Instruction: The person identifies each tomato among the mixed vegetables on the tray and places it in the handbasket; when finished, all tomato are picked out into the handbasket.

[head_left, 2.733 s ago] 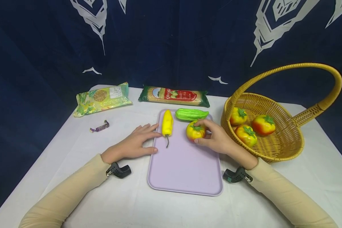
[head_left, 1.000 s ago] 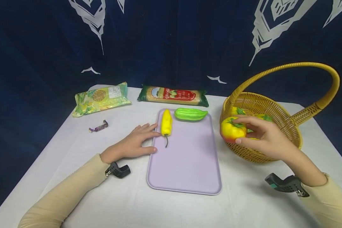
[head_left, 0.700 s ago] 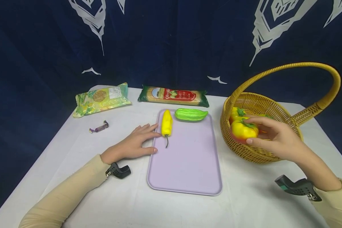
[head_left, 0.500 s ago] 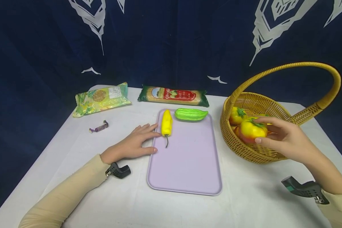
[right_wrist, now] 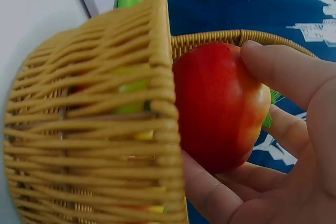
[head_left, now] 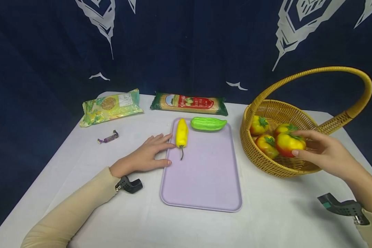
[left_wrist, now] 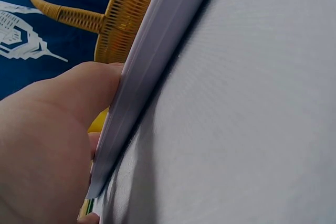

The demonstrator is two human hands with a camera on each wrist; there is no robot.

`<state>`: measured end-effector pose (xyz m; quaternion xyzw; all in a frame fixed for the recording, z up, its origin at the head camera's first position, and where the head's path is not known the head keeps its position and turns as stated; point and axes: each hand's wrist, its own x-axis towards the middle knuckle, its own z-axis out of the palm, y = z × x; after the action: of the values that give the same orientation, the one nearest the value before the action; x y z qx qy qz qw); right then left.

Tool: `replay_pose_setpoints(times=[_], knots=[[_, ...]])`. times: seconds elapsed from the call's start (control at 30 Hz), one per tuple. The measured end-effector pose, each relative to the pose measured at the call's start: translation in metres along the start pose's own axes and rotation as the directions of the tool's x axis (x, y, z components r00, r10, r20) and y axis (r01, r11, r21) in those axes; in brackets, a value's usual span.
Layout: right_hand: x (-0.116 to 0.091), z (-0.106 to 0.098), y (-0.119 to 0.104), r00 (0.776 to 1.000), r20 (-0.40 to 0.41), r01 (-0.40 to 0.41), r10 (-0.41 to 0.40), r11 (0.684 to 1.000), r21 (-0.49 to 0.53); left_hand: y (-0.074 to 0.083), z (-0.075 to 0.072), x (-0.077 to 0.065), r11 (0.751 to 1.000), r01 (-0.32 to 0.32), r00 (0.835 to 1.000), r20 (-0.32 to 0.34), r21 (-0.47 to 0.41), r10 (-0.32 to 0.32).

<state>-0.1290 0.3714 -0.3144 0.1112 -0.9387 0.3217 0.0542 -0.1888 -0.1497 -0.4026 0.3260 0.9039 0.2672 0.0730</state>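
My right hand [head_left: 334, 156] holds a yellow-red tomato [head_left: 289, 144] with a green leafy top, pinched between thumb and fingers. It is at the near right side of the wicker basket [head_left: 266, 165], among several similar tomatoes. In the right wrist view the held tomato's red side [right_wrist: 215, 108] shows at the basket's rim [right_wrist: 163, 77]; the hand's lower fingers curl round it. On the left edge of the lilac tray [head_left: 201, 186] rests my left hand [head_left: 147, 155], fingers straight. Its fingertips lie near a yellow pepper [head_left: 182, 132]. A green bumpy vegetable [head_left: 208, 124] lies along the tray's far edge.
The basket's tall handle [head_left: 313, 71] arches over it. Behind the tray lies a spaghetti pack [head_left: 189, 104]. A green-yellow food bag [head_left: 111, 107] and a purple wrapped candy [head_left: 108, 137] are at the left. A dark blue patterned curtain [head_left: 186, 44] hangs behind the white table.
The right hand has lifted the tomato off the tray and carried it right to the basket, moving it further inward over the last second. The left hand has stayed still.
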Motion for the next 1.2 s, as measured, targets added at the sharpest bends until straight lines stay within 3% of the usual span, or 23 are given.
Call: replay_pose_setpoints(times=[0.57, 1.2], knots=[[0.004, -0.007, 0.01, 0.991, 0.074, -0.102, 0.108, 0.992, -0.075, 0.0, 0.0, 0.001, 1.0, -0.006, 1.0, -0.002, -0.002, 0.006], [0.017, -0.011, 0.03, 0.979, 0.194, -0.054, 0.069, 0.995, -0.085, -0.003, 0.002, 0.001, 1.0, -0.008, 1.0, -0.005, 0.007, 0.008]])
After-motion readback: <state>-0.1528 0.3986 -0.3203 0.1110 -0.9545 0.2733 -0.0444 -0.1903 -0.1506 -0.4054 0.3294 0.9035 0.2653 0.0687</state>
